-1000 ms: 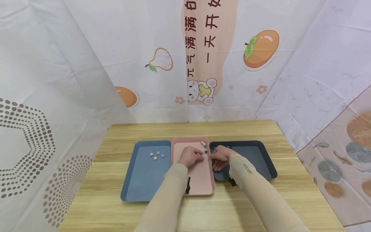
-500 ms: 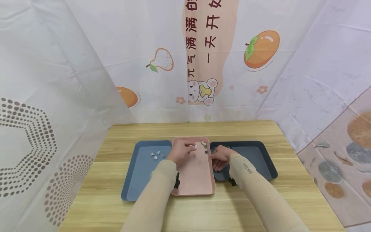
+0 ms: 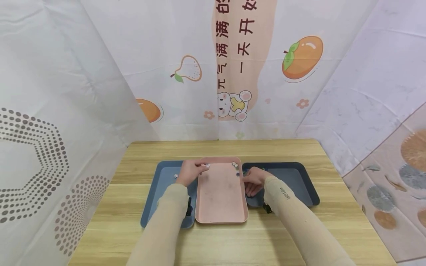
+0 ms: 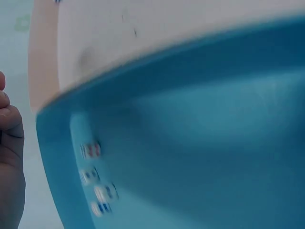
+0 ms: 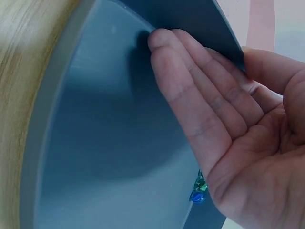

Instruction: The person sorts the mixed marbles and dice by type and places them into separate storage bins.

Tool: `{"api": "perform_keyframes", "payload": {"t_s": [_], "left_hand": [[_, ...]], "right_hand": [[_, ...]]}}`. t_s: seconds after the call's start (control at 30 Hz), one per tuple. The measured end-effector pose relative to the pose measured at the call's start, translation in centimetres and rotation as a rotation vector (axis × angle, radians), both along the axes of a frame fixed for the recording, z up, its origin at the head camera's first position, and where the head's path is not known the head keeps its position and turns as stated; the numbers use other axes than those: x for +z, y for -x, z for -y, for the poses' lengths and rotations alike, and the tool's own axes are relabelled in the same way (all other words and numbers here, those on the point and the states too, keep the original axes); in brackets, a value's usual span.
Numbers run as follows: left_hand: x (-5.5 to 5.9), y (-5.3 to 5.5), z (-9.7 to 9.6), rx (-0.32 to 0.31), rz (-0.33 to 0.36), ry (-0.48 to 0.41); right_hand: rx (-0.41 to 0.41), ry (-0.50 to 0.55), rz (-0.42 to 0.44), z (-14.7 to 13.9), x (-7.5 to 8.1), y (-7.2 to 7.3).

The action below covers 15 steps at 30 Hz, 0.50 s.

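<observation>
My left hand (image 3: 190, 171) pinches a white die (image 3: 208, 165) between thumb and fingertips, above the left rim of the pink tray (image 3: 221, 207). Under that arm lies the blue tray (image 3: 164, 184); several dice (image 4: 90, 150) rest along one end of it in the left wrist view, blurred. My right hand (image 3: 255, 177) holds the left wall of the dark blue tray (image 3: 286, 184), its fingers (image 5: 190, 105) inside and its thumb over the rim beside the pink tray. Partly hidden by that hand are a green gem (image 5: 200, 185) and a blue gem (image 5: 197, 196).
White dice (image 3: 235, 164) and a small dark blue round piece (image 3: 237, 174) lie along the pink tray's right side. All three trays stand side by side on a wooden table (image 3: 219, 244), with a printed curtain (image 3: 186, 99) behind.
My left hand has carried the die leftward and slightly back, from the pink tray's right side to its left rim. The right hand stays in place.
</observation>
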<state>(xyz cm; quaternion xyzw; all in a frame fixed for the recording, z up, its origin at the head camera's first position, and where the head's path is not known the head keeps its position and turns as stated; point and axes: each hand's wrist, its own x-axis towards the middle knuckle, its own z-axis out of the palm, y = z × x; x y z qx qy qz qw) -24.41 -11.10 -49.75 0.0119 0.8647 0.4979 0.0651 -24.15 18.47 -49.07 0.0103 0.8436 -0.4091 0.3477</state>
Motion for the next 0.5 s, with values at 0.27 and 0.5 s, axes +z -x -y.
{"api": "perform_keyframes", "payload": {"t_s": [0.27,0.5], "left_hand": [[-0.9,-0.9,3.6,0.044,-0.029,0.066],[-1.8,-1.7,5.8,0.072,-0.018,0.122]], "right_hand": [[-0.004,0.002,-0.002,0.1,0.0,0.0],[-0.008,-0.002,0.001,0.0,0.0,-0.1]]}}
